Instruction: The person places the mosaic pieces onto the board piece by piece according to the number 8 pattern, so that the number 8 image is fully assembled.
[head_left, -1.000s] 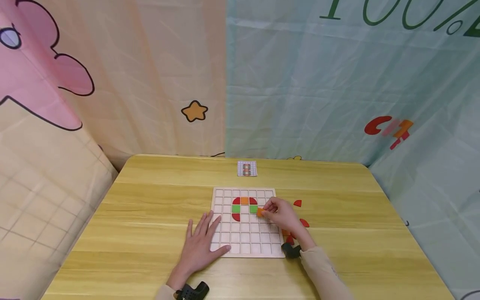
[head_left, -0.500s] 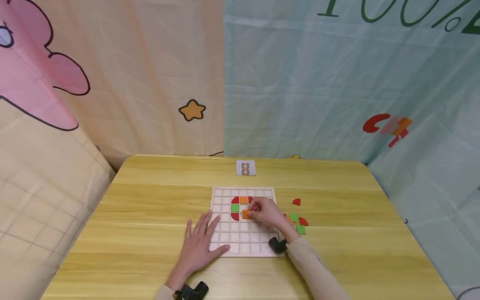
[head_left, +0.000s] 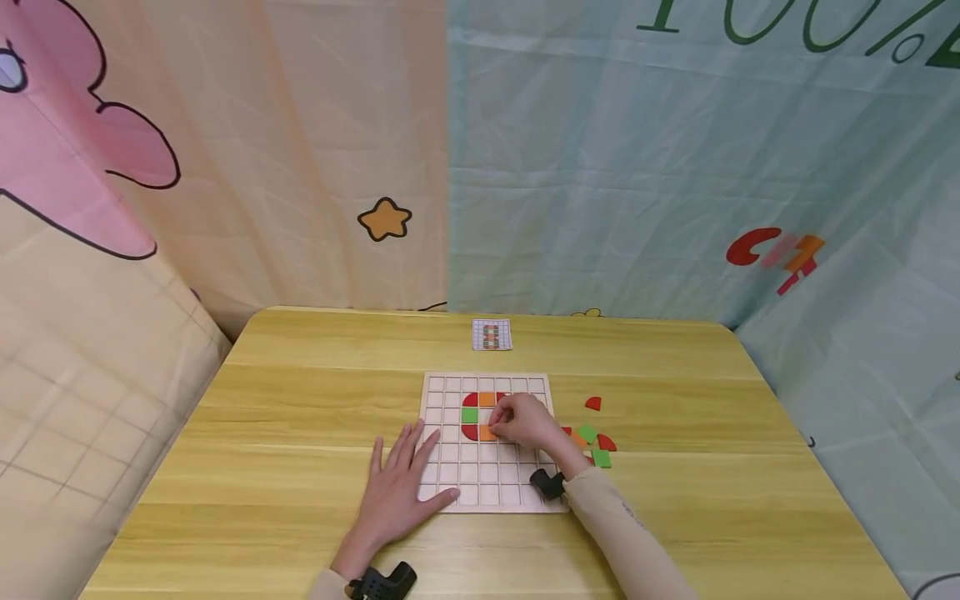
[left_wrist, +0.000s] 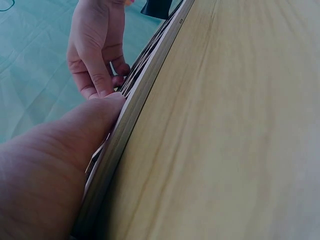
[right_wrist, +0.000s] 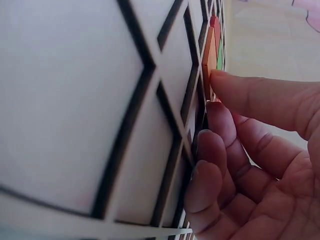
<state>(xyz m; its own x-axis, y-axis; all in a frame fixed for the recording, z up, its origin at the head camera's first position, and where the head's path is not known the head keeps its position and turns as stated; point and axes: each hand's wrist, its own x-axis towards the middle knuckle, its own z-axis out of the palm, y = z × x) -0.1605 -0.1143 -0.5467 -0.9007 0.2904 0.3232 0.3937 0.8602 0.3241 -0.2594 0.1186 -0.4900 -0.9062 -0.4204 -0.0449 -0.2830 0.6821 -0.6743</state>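
Note:
A white gridded board lies on the table. My left hand rests with fingers spread on its left side; the left wrist view shows the thumb at the board's edge. With thumb and forefinger, my right hand pinches an orange square tile in a cell beside a red quarter-round tile. In the right wrist view the thumb tip touches this orange tile. Above sit a green square tile, another red quarter-round and an orange square. My right hand hides tiles behind it.
Loose red, green and orange tiles lie right of the board, among them a green square and a red quarter-round. A small card with a printed pattern lies beyond the board. Printed curtains stand behind the wooden table.
My right hand has carried the orange square tile leftward over the board and down into the cell beside the lower red quarter-round. The left hand stays in place.

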